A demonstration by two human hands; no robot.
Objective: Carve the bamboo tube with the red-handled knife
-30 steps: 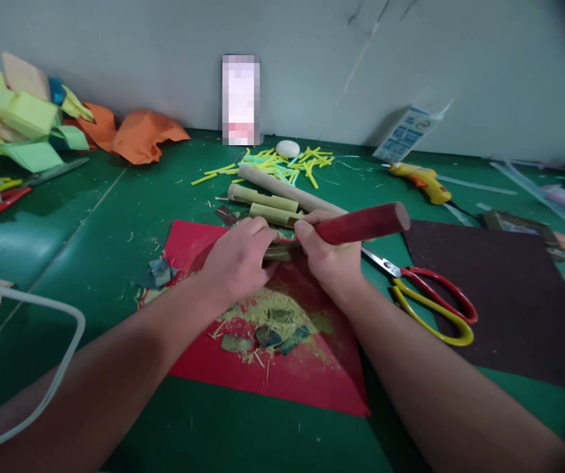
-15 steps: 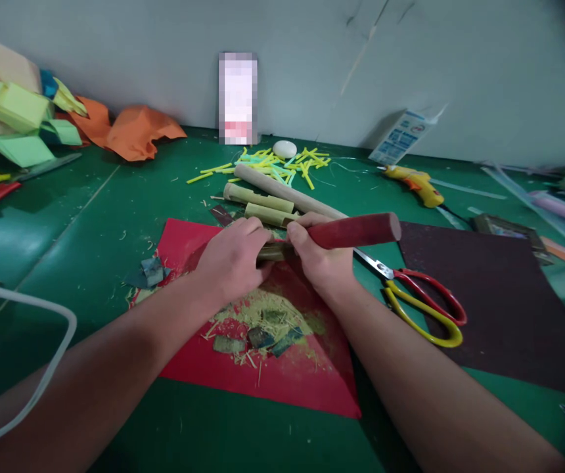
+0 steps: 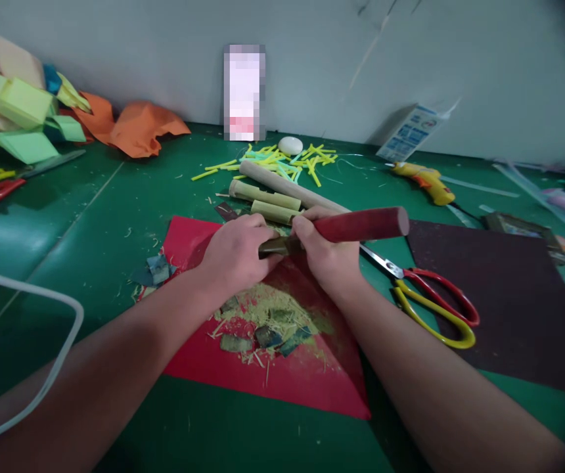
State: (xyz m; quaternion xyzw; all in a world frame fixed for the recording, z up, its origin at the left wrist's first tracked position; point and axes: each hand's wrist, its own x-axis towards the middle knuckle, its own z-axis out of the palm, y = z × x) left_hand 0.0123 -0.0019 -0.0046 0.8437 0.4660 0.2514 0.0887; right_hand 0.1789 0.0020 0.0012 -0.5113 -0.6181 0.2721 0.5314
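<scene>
My left hand [image 3: 236,253] is closed round a short dark bamboo piece [image 3: 276,246] held over a red paper sheet [image 3: 282,371]. My right hand [image 3: 329,256] grips a tool by its thick red handle [image 3: 364,224], which points right; its working end lies against the bamboo piece and is hidden between my hands. A heap of pale shavings and dark bark chips [image 3: 267,325] lies on the red sheet just below my hands.
Two cut bamboo sections [image 3: 263,194] and a wooden dowel [image 3: 287,189] lie behind my hands. Red-and-yellow scissors [image 3: 430,302] sit to the right beside a dark sheet [image 3: 504,295]. A yellow glue gun [image 3: 425,180], coloured paper strips [image 3: 282,161], and folded paper shapes [image 3: 11,112] lie farther off.
Both hands stay clamped on the bamboo piece and the tool, shifting only slightly. The view has drifted a little.
</scene>
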